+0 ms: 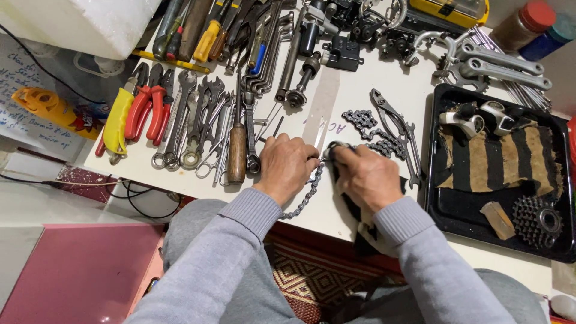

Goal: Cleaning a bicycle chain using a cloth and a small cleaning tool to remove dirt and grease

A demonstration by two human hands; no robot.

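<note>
My left hand pinches a grey bicycle chain on the white table, near its front edge. The chain hangs down past the hand toward my lap and runs on to a loose heap further back. My right hand presses a dark striped rag around the chain, right beside the left hand. The stretch of chain between the two hands is mostly hidden by the fingers.
Spanners, red-handled pliers, a wooden-handled tool and screwdrivers lie left of my hands. Chain pliers sit just behind the right hand. A black tray at right holds a striped cloth, a sprocket cluster and brake levers.
</note>
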